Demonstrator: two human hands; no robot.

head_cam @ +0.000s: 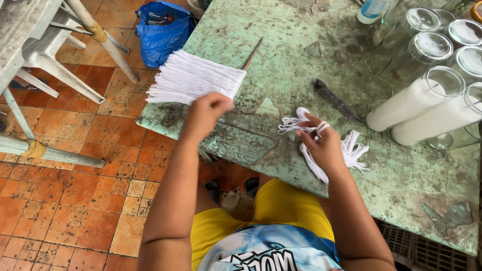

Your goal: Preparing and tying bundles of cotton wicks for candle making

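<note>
Two grips: our left hand (207, 111) pinches the fanned wick bundle (193, 76) spreading beyond its fingers; our right hand (321, 143) clasps looped wicks (351, 150) trailing past the palm.

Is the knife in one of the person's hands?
No, the knife lies alone on the green table, while the left hand holds a white string bundle and the right hand holds loose strings.

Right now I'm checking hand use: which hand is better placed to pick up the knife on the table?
Probably the right hand: the knife lies just beyond it, though it holds looped white strings. The left hand grips the wick bundle, farther away.
</note>
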